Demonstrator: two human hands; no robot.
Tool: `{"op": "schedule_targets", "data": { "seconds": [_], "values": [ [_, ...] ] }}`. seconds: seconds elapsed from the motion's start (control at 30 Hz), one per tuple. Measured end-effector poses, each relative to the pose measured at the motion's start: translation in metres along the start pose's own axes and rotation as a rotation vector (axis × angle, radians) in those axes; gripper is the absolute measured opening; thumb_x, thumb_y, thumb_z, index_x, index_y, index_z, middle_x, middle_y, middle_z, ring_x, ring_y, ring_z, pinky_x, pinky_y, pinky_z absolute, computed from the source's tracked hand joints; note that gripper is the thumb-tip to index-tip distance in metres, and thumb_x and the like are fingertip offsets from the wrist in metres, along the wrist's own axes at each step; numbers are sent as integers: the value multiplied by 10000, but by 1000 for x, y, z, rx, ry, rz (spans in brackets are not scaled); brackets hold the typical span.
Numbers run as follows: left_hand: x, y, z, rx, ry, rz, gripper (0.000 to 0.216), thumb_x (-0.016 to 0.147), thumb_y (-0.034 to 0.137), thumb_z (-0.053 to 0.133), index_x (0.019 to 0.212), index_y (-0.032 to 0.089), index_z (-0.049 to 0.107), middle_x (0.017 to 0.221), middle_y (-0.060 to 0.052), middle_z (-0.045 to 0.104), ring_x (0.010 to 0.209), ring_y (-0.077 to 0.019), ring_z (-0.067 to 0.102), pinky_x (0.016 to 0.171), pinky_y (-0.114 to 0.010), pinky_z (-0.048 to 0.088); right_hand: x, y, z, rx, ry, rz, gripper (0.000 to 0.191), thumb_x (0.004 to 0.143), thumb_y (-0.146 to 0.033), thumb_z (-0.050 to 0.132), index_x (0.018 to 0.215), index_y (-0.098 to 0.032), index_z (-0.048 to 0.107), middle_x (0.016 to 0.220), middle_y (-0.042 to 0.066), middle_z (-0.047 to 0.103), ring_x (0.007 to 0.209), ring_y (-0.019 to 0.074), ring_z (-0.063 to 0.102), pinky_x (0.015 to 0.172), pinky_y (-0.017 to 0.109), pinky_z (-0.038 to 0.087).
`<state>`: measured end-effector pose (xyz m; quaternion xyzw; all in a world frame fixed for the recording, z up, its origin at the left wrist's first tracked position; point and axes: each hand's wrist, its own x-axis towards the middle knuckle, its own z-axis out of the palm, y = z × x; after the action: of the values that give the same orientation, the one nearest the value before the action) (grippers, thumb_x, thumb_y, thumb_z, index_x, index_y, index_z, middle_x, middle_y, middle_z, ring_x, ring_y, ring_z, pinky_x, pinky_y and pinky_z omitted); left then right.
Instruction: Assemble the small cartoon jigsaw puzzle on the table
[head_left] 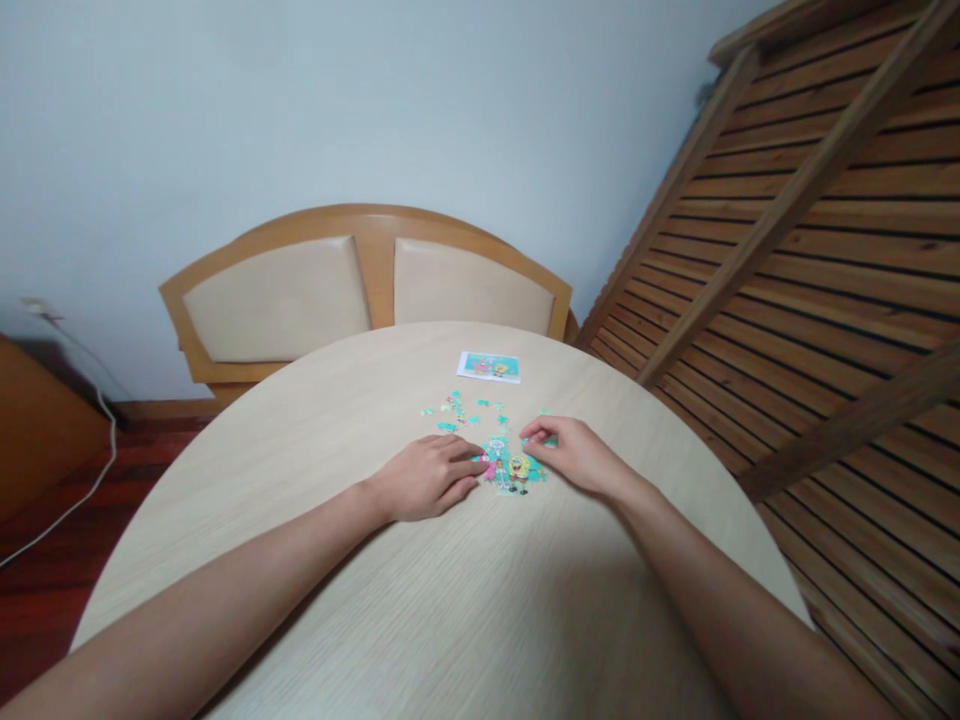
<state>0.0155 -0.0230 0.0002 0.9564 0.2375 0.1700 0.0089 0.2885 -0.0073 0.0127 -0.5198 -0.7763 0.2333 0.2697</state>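
Between the left hand (433, 476) and the right hand (571, 452) lies a partly joined jigsaw puzzle (501, 472) on the pale surface (420, 620). The left rests palm-down, fingers slightly spread, at the puzzle's left edge; the right is narrowed, thumb near forefinger, at its right side, and whether it grips a piece I cannot tell. The puzzle's cartoon figures (519, 468) have heads away, feet toward the person. Loose pieces (446, 427) lie beyond, then a picture card (490, 367), long side running left to right. Any lettering is too small to read.
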Motion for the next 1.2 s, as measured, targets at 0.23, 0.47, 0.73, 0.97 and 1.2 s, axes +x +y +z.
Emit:
{"op": "schedule_targets", "data": {
  "seconds": [0.23,0.47,0.73,0.97,1.2],
  "values": [
    [0,-1,2,-65,34,-56,307,1011,266,439,1211,221,667,1226,-79,671,1121,-215,630,1006,-385,504,-3,-22,18,350,-136,149,172,811,-323,687,848,-155,680,741,43,736,674,163,663,617,258,472],
    [4,6,8,-340,209,-318,178,944,295,565,1032,201,687,1001,-54,741,947,-205,674,874,-355,543,-2,-33,36,483,-115,113,356,726,-486,785,817,-150,709,784,61,746,735,175,668,670,286,497],
    [4,6,12,-561,245,-401,223,911,298,602,1068,179,707,883,-35,731,766,-159,659,691,-255,514,-4,-34,37,464,-171,90,297,784,-420,745,893,-145,733,816,72,759,746,176,679,663,279,487],
    [3,1,16,-470,231,-448,163,856,224,612,961,191,733,837,-22,725,733,-159,640,677,-255,492,-6,-31,23,116,-119,-184,173,855,-365,709,929,-218,762,958,45,759,921,207,678,868,331,493],
    [4,-4,15,-463,276,-568,122,852,271,613,818,171,673,778,-18,706,693,-159,617,634,-253,447,-8,-18,24,-118,-185,-344,326,841,-359,743,1157,-277,743,1193,70,682,1148,247,594,1026,376,438]
  ]
}}
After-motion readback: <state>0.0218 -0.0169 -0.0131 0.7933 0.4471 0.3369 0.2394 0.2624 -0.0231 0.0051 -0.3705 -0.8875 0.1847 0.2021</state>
